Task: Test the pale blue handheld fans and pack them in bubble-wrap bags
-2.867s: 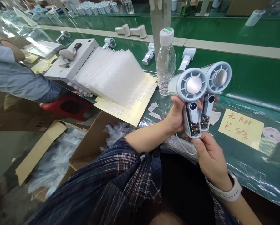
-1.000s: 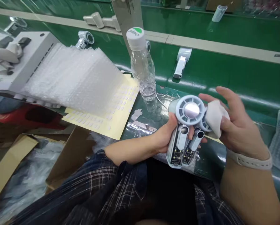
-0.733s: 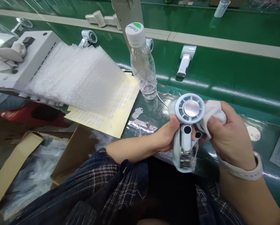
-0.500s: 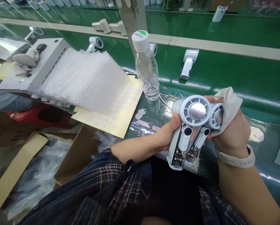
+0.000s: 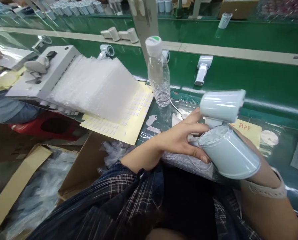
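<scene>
Two light-blue handheld fans are up in front of me, the upper handheld fan [image 5: 221,105] and the larger-looking lower handheld fan [image 5: 233,153], with the sides of their round heads toward me. My left hand [image 5: 181,136] reaches in from the left, its fingers and thumb around the fans' near ends. Behind the lower fan is my right hand [image 5: 248,138], mostly covered by it, supporting the fans; its fingers are hidden. A pale band sits on that wrist. Some white material [image 5: 176,119], perhaps a cloth, lies on the bench beyond my left hand.
A water bottle [image 5: 158,75] stands on the bench. Left of it are a bubble-wrap stack [image 5: 96,86] and a yellow sticker sheet [image 5: 131,133]. More fans, including one fan [image 5: 202,70], lie on the green conveyor [image 5: 253,76]. A handwritten yellow note [image 5: 248,128] lies right; a co-worker's sleeve [image 5: 11,106] shows left.
Both fans have turned, so their grilles and clear-windowed handles no longer face me. The pale cloth has left my right hand. My left hand has shifted its grip, and the yellow note has come into sight.
</scene>
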A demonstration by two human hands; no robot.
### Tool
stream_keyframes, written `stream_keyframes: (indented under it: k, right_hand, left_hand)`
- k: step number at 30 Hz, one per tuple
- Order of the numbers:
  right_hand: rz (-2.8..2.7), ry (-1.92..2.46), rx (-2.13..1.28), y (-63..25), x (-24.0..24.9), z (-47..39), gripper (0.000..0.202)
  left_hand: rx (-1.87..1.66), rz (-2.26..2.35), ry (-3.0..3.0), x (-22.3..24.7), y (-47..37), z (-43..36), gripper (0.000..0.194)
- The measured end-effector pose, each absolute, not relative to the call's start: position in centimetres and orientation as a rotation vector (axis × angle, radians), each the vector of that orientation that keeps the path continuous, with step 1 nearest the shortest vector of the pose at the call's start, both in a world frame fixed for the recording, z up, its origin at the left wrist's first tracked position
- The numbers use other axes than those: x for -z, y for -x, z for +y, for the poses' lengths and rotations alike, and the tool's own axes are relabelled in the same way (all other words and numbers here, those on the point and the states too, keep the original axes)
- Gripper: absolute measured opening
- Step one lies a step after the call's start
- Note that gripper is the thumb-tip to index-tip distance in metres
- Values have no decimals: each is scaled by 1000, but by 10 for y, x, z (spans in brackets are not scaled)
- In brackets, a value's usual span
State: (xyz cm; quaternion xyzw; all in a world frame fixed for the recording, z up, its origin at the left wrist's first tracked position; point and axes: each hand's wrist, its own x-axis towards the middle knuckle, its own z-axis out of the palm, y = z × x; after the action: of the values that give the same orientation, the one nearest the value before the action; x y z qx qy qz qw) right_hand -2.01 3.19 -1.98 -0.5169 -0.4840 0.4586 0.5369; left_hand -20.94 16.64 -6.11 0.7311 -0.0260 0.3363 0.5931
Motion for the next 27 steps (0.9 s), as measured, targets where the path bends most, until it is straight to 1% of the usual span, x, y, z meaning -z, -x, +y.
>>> stream_keyframes:
  k: [2,3,4,6,7,10,12,14,16,19,23,27]
  right_hand:
    - [-1079,1268,-1064,16,21,12,56]
    - [-1015,1280,-1048,16,24,4,60]
    - [-934,1284,-1033,16,28,-2,64]
    - [-775,1264,-1011,19,38,-9,65]
    - [-704,1241,-1006,20,43,-11,63]
    - [-573,1151,-1013,21,49,-13,47]
    - [-572,1112,-1015,21,50,-15,35]
    - [-603,1109,-995,21,51,-16,27]
    - [-630,1115,-994,22,52,-18,26]
    - [-632,1141,-990,25,56,-17,24]
    - [-559,1197,-994,27,59,-11,27]
    - [-539,1179,-1042,28,58,-7,32]
  left_hand:
    - [-762,-46,-1642,60,205,159,49]
    - [-731,-11,-1542,61,202,154,46]
    - [-697,31,-1420,61,199,149,47]
    - [-632,109,-1182,62,193,139,56]
    - [-608,140,-1086,63,191,135,59]
    - [-560,169,-921,62,186,127,58]
    - [-550,145,-934,62,185,126,64]
    - [-525,91,-986,63,185,126,63]
    - [-494,52,-1022,63,185,126,56]
    - [-511,112,-1078,64,186,127,52]
    - [-506,195,-1120,62,187,128,56]
    - [-422,93,-1005,62,187,128,61]
